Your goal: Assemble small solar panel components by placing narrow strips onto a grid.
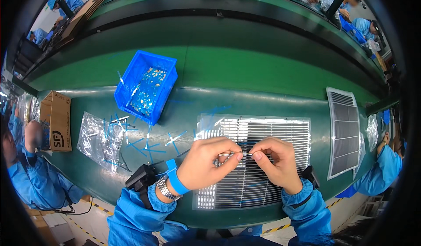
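Both hands meet over the middle of a large clear sheet [280,193] lined with rows of thin dark and silvery strips. My left hand [209,163] pinches one end of a small, thin, silvery strip [246,154] between thumb and forefinger. From the other side, my right hand [279,162] pinches the same strip with thumb and forefinger. Only a short piece of it shows between the fingertips, so its exact kind cannot be made out. A metal watch [167,189] and a blue wrist strap [176,178] circle my left wrist.
A blue bin [169,88] holding small scraps stands behind on the green table. Left of my hands lie thin blue strips [147,148] and a clear plastic bag [98,141]. A cardboard box [61,121] sits far left. Another lined sheet [344,134] lies right. Co-workers sit on both sides.
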The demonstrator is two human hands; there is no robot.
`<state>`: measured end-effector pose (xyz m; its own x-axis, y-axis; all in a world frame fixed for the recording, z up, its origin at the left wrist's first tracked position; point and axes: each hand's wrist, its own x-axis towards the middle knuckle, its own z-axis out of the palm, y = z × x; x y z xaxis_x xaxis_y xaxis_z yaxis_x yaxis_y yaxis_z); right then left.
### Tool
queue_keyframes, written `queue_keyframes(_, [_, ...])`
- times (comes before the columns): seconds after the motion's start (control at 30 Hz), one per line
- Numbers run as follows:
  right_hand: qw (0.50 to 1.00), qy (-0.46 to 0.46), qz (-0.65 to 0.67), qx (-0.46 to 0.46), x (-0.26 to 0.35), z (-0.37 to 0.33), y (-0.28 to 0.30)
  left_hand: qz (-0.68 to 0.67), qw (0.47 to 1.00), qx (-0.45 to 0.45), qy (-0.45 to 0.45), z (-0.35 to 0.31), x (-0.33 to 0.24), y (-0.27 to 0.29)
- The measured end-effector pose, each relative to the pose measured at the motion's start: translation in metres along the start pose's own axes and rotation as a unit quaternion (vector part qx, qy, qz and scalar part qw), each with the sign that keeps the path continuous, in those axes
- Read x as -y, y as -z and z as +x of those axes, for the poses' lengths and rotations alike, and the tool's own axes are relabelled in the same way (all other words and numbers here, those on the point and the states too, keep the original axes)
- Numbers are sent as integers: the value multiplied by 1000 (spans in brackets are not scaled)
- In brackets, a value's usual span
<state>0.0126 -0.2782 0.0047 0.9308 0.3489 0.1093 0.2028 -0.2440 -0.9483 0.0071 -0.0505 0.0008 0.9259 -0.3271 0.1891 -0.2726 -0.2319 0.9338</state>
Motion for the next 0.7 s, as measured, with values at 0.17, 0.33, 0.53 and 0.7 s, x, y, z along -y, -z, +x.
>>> queue_keyframes(0.17, [1000,2,-6,4,-1,1,1,-6,1000,3,7,1,0,0])
queue_keyframes(0.33, [995,-28,81,46,-2,-1,5,-40,997,38,52,1,-3,1])
queue_keyframes(0.53, [959,-115,238,102,-7,-4,5,-201,975,91,0,0,10,0])
queue_keyframes(0.7, [970,-110,192,98,-7,-5,1,-210,975,76,-3,0,7,1])
